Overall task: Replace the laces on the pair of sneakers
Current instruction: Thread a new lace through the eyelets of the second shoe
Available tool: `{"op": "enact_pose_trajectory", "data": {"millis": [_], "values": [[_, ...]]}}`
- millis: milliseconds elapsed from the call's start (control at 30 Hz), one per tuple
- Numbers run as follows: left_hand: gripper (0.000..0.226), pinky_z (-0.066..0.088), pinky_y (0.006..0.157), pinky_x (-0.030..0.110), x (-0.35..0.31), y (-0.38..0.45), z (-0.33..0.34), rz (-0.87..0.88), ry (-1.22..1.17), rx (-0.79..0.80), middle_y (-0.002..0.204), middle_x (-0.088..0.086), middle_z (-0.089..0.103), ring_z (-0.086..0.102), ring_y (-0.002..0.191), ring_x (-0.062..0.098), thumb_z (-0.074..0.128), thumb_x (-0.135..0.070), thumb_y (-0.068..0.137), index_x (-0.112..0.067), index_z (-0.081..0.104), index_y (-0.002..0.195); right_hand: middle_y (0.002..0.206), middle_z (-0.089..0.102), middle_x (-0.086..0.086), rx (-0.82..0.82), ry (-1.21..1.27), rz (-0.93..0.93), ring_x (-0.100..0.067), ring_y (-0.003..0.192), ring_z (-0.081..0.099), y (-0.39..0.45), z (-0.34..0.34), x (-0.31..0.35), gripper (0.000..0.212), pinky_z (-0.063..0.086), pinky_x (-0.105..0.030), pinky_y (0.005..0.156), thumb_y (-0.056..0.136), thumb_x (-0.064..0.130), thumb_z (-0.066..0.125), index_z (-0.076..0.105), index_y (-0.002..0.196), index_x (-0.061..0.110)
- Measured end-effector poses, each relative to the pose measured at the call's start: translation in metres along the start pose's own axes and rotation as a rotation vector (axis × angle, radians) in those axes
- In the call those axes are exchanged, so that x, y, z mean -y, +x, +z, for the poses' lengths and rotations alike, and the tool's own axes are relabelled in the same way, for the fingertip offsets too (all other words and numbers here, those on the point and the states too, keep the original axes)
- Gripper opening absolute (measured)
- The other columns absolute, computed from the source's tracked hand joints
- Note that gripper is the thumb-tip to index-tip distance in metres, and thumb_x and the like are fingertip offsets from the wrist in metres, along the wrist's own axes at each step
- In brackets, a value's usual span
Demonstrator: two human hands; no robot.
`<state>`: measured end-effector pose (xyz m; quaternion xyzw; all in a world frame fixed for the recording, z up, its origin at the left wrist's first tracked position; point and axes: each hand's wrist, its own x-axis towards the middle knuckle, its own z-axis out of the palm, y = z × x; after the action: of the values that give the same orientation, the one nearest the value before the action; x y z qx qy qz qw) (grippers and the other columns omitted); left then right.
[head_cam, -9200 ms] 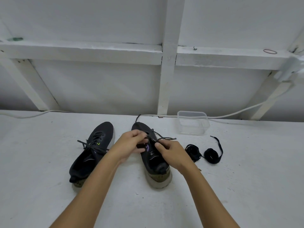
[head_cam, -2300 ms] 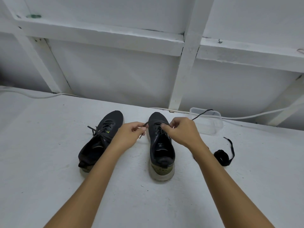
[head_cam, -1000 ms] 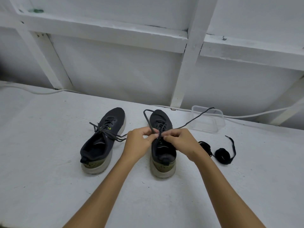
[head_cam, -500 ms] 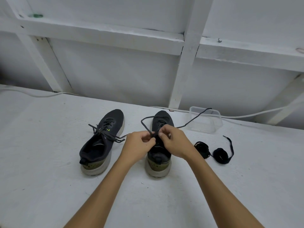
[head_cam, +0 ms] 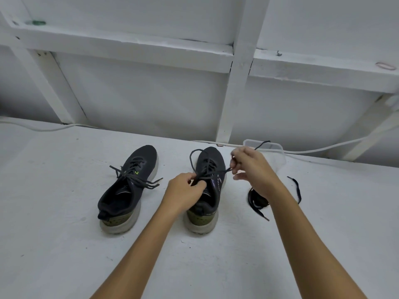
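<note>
Broadly, the white table (head_cam: pixel 64 244) carries everything here, and the two dark sneakers stand on it side by side with their toes toward the back wall and their olive heels toward the person, so each long axis runs away from the viewer; the left sneaker (head_cam: pixel 127 186) leans its toe a little to the right, while the right sneaker (head_cam: pixel 207 190) sits nearly straight. The left one is fully laced, its loose ends splayed across the tongue. Work is on the right one, where the old lace (head_cam: pixel 207 169) is being drawn out of the eyelets, by my reading. To do this well, the left hand (head_cam: pixel 183 190), whose fingers are curled and pinching the lace strands over the tongue, should steady the shoe while the pull goes along the run of each crossing, one eyelet row at a time, not yanked upward, so the shoe does not slide or tip. The right hand (head_cam: pixel 248 167) is raised over the shoe's right side, thumb and forefinger pinching a strand, the free end trailing back past a clear plastic container (head_cam: pixel 278 156) near the wall. Behind that wrist lies the coiled black replacement lace (head_cam: pixel 257 201), just beside the right sneaker, ready for threading once the eyelets are empty.
</note>
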<state>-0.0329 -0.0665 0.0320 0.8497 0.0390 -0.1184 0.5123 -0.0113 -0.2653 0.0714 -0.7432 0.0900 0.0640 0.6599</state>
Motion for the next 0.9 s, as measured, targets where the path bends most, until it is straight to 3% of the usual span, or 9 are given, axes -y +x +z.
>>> {"op": "enact_pose_trajectory", "data": {"millis": [167,267,333,400,500,600,733,833,900], "values": [[0.034,0.044,0.069,0.020,-0.011,-0.002,0.011,0.000,0.026,0.143,0.107,-0.016,0.060,0.058,0.099,0.009,0.076,-0.040,0.083,-0.038,0.053,0.108,0.071,0.062,0.015,0.196,-0.908,-0.058,-0.003,0.067,0.057,0.003,0.000,0.001,0.019,0.039,-0.018,0.058,0.086,0.047,0.075,0.079,0.094,0.030],[0.036,0.046,0.080,0.025,-0.010,0.000,0.010,-0.038,0.004,0.124,0.112,-0.013,0.058,0.057,0.105,0.013,0.076,-0.034,0.085,-0.035,0.055,0.114,0.079,0.062,0.014,0.286,-1.095,-0.044,-0.006,0.074,0.056,0.007,0.001,0.000,0.014,0.039,-0.021,0.062,0.093,0.035,0.070,0.078,0.095,0.025],[0.039,0.049,0.085,0.027,-0.008,0.000,0.010,-0.047,0.005,0.120,0.117,-0.011,0.062,0.059,0.107,0.015,0.075,-0.034,0.085,-0.031,0.062,0.121,0.078,0.063,0.013,0.266,-0.895,-0.104,-0.002,0.070,0.055,0.007,-0.003,0.003,0.015,0.041,-0.023,0.066,0.098,0.029,0.063,0.073,0.089,0.023],[0.041,0.049,0.085,0.027,-0.007,-0.001,0.011,-0.048,0.003,0.112,0.118,-0.009,0.065,0.060,0.106,0.015,0.074,-0.035,0.084,-0.033,0.064,0.124,0.081,0.065,0.012,0.220,-0.400,-0.151,0.000,0.073,0.059,0.002,-0.003,0.012,0.020,0.046,-0.027,0.071,0.102,0.023,0.058,0.066,0.084,0.018],[0.042,0.048,0.085,0.027,-0.008,-0.002,0.011,-0.055,-0.003,0.115,0.118,-0.009,0.065,0.060,0.107,0.015,0.074,-0.036,0.084,-0.033,0.064,0.125,0.101,0.074,0.008,0.229,0.216,-0.066,-0.008,0.099,0.069,-0.004,0.010,0.016,0.028,0.057,-0.039,0.087,0.109,0.020,0.043,0.060,0.088,0.014],[0.034,0.047,0.077,0.024,-0.007,-0.002,0.010,-0.065,-0.026,0.112,0.110,-0.012,0.064,0.059,0.102,0.013,0.074,-0.034,0.085,-0.034,0.065,0.117,0.082,0.070,-0.001,0.193,0.359,0.067,-0.021,0.092,0.072,-0.004,0.022,0.010,0.032,0.057,-0.047,0.087,0.110,0.023,0.035,0.055,0.086,0.013],[0.024,0.043,0.067,0.020,-0.005,-0.003,0.009,-0.083,-0.077,0.133,0.090,-0.022,0.056,0.057,0.088,0.003,0.074,-0.032,0.086,-0.044,0.054,0.085,0.071,0.062,0.006,0.033,-0.312,-0.031,-0.009,0.060,0.056,0.004,0.018,-0.005,0.029,0.047,-0.029,0.067,0.094,0.043,0.065,0.053,0.091,0.017],[0.022,0.043,0.065,0.018,-0.006,-0.003,0.010,-0.073,-0.058,0.115,0.090,-0.019,0.056,0.055,0.086,0.002,0.074,-0.032,0.085,-0.043,0.054,0.084,0.082,0.064,0.009,0.184,-0.809,-0.025,-0.012,0.075,0.060,0.008,0.014,-0.006,0.029,0.044,-0.026,0.063,0.087,0.047,0.074,0.068,0.096,0.021],[0.021,0.042,0.065,0.017,-0.005,-0.002,0.010,-0.076,-0.065,0.116,0.092,-0.020,0.057,0.056,0.091,0.006,0.074,-0.033,0.085,-0.043,0.057,0.092,0.070,0.059,0.005,0.302,-1.027,0.026,-0.014,0.066,0.054,0.007,0.010,0.001,0.030,0.041,-0.028,0.059,0.088,0.044,0.074,0.072,0.084,0.015]]}}
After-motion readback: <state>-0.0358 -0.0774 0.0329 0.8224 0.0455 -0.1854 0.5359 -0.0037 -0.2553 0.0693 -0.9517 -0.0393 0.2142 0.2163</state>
